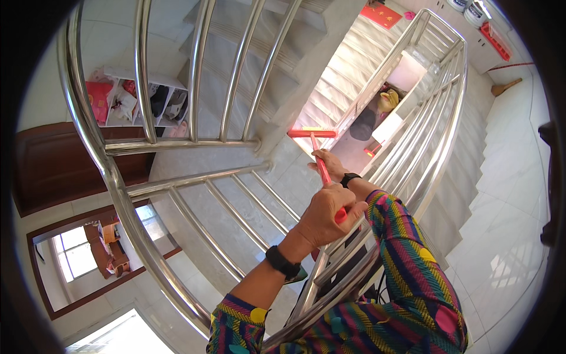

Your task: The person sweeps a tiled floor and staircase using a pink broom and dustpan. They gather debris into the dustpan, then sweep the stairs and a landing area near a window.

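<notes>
A red long-handled brush is held out over the stairwell. Its wide red head (312,133) has pale bristles facing away from me. My left hand (327,214) grips the lower handle, with the red handle end showing by the thumb. Farther along, nearer the head, my right hand (330,163) is around the red handle (321,166), its fingers partly hidden. Dark bands circle both wrists. Shiny metal stair railings (239,223) stand to the left of my arms, and another railing (435,163) rises to the right.
Stone stairs (349,66) run beyond the brush; more steps (455,208) lie at the right. A white shelf (148,121) holds shoes and bags behind the left railing. A red mat (381,17) lies at the top. A wood-framed mirror or window (84,292) is lower left.
</notes>
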{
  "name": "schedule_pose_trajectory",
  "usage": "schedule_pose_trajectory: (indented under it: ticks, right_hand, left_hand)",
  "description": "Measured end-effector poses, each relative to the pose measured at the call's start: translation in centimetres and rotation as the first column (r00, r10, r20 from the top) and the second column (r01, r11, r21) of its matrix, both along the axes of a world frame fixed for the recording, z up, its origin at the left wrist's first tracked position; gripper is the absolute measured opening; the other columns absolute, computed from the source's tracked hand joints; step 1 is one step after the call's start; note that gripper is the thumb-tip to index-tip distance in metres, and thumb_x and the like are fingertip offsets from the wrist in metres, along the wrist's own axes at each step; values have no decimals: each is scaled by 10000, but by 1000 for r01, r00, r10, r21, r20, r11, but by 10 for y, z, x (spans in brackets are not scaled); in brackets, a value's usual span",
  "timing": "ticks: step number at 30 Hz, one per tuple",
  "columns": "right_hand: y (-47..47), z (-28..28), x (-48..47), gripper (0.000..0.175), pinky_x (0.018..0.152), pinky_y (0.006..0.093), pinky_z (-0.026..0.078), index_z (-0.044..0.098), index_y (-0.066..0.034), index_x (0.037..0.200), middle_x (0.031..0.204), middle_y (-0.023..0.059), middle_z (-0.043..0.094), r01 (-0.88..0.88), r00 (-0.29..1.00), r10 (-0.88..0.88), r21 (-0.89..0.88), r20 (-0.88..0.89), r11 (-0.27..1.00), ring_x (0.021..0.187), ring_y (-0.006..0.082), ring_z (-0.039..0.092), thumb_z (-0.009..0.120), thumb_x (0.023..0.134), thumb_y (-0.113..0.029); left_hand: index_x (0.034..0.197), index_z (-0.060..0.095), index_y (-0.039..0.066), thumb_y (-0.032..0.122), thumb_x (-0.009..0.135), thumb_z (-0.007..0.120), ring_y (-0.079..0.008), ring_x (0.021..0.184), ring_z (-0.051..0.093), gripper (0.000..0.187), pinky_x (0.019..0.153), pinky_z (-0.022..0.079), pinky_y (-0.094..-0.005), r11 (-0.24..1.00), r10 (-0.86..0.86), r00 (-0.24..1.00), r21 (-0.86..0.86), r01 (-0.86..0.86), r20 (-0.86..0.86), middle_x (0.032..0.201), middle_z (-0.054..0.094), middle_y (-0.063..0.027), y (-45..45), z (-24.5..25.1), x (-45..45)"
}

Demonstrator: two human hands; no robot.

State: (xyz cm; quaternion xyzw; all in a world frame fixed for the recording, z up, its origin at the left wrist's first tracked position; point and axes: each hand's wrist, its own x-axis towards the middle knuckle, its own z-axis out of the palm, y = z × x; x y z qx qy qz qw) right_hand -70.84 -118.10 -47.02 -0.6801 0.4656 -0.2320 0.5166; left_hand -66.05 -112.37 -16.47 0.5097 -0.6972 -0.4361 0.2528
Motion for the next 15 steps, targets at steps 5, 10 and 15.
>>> schedule_pose_trajectory:
  ticks: [5,10,15]
  right_hand:
    - [-8,-14,3,498,890,436,493,621,-46,1196,1106,191,619,-41,997,44,61,-59,997,1031,367,617,734,825,-358]
    - [-12,-20,-1,468,897,438,495,649,-21,1141,1090,205,641,-9,1000,10,21,-12,1000,1036,382,622,721,854,-384]
    - [-17,-22,-10,398,800,374,509,639,-16,1129,1015,175,665,-36,997,35,23,71,999,939,313,655,748,862,-290]
  left_hand:
    - [643,541,10,185,837,728,-307,602,492,321,622,433,-388,999,16,999,29,-17,37,578,508,-141,-14,-23,6]
    - [658,559,12,196,837,727,-301,605,513,306,620,435,-382,999,-30,1000,41,30,-2,634,557,-142,-23,-17,1]
    - [633,550,19,187,829,722,-319,600,515,311,604,416,-403,1000,3,997,11,-2,-72,606,535,-152,-28,-6,-16]
